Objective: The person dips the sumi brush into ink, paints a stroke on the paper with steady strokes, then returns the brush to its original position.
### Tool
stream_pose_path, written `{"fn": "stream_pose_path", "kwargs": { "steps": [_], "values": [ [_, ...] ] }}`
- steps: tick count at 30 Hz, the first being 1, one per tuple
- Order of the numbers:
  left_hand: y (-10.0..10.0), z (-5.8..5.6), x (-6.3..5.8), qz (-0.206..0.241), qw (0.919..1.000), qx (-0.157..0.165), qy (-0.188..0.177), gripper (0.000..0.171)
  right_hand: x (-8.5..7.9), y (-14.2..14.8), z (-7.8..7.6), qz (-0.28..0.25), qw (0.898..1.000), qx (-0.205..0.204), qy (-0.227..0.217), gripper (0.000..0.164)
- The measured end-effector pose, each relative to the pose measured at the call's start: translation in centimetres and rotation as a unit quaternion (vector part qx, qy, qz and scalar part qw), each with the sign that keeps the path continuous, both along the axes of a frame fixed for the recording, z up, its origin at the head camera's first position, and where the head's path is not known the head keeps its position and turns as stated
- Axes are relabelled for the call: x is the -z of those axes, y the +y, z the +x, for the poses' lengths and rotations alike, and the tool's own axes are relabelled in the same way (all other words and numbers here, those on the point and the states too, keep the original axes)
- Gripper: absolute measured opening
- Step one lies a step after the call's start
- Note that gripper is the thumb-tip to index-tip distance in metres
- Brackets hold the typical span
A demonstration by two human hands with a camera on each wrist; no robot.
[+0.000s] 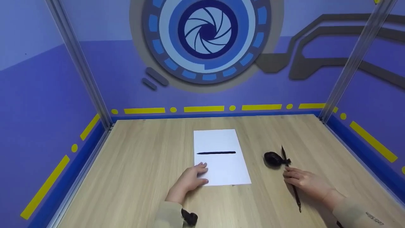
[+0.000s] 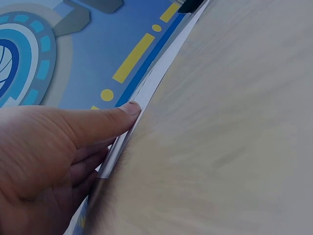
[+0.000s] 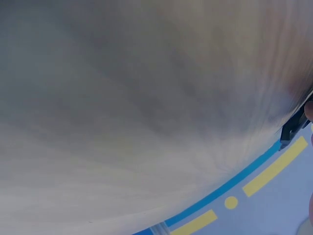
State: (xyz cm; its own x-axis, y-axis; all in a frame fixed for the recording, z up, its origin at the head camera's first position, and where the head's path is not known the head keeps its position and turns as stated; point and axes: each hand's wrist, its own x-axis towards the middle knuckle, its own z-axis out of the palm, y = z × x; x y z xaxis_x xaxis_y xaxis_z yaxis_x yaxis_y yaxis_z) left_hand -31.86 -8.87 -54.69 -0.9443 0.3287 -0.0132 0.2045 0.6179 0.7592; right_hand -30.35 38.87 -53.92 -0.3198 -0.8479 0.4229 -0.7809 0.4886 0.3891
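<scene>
A white sheet of paper [image 1: 221, 174] lies on the table, with a long black shape [image 1: 216, 153] across it, pointed at its left end and blunt at its right. My left hand [image 1: 190, 179] rests on the paper's lower left edge, fingers and thumb spread. In the left wrist view the thumb [image 2: 105, 125] reaches to the paper's edge. To the right, my right hand [image 1: 305, 182] pinches a slim black writing brush [image 1: 296, 196], its pointed end facing away from me. The brush crosses the short neck of a rounded black object [image 1: 272, 159].
The wooden table [image 1: 139, 164] is walled in by purple panels with yellow dashes [image 1: 204, 108]. Metal posts [image 1: 79, 53] rise at the two far corners. A black strap [image 1: 190, 218] shows at the left sleeve.
</scene>
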Motion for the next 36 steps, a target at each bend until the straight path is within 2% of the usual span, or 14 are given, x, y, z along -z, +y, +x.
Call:
{"fn": "stream_pose_path", "kwargs": {
  "steps": [5, 12, 18, 20, 22, 23, 27, 30, 32, 33, 34, 36],
  "values": [
    [0.0, -0.1, 0.1, -0.001, 1.0, 0.006, 0.006, 0.051, 0.0, 0.1, 0.1, -0.005, 1.0, 0.003, -0.008, 0.05],
    [0.1, -0.1, 0.1, -0.002, 0.9999, 0.008, 0.01, 0.05, -0.1, -0.1, -0.1, -0.02, 1.0, -0.007, -0.011, 0.042],
    [0.3, -0.1, 0.0, 0.0, 1.0, 0.004, 0.008, 0.051, -0.5, 0.3, -0.1, -0.035, 0.999, 0.013, -0.008, 0.049],
    [0.3, -0.2, -0.1, 0.003, 1.0, 0.002, 0.004, 0.051, -0.8, 0.2, -0.2, -0.052, 0.998, 0.022, -0.003, 0.044],
    [0.2, -0.2, -0.1, 0.006, 1.0, 0.002, 0.001, 0.051, -1.3, -0.1, -0.3, -0.076, 0.997, 0.032, 0.006, 0.027],
    [0.2, -0.2, -0.1, 0.007, 1.0, 0.004, 0.005, 0.05, -1.5, -0.3, -0.5, -0.092, 0.995, 0.034, 0.012, 0.023],
    [-0.1, -0.2, -0.1, 0.008, 0.9998, 0.012, 0.016, 0.047, -2.9, -1.9, -1.4, -0.166, 0.984, 0.045, 0.051, 0.053],
    [-0.2, -0.2, -0.3, 0.015, 0.9994, 0.016, 0.026, 0.046, -4.0, -3.5, -2.3, -0.229, 0.97, 0.054, 0.063, 0.044],
    [-0.3, -0.3, -0.4, 0.022, 0.9993, 0.014, 0.026, 0.045, -4.8, -4.7, -2.8, -0.268, 0.96, 0.063, 0.047, 0.029],
    [-0.3, -0.3, -0.5, 0.027, 0.9992, 0.013, 0.026, 0.045, -5.1, -5.3, -3.1, -0.289, 0.954, 0.066, 0.036, 0.026],
    [-0.3, -0.4, -0.6, 0.032, 0.9991, 0.01, 0.025, 0.045, -5.5, -5.9, -3.3, -0.31, 0.948, 0.075, 0.022, 0.03],
    [-0.2, -0.5, -1.0, 0.04, 0.9989, 0.005, 0.023, 0.044, -6.2, -7.2, -3.7, -0.35, 0.93, 0.102, -0.031, 0.049]
  ]
}}
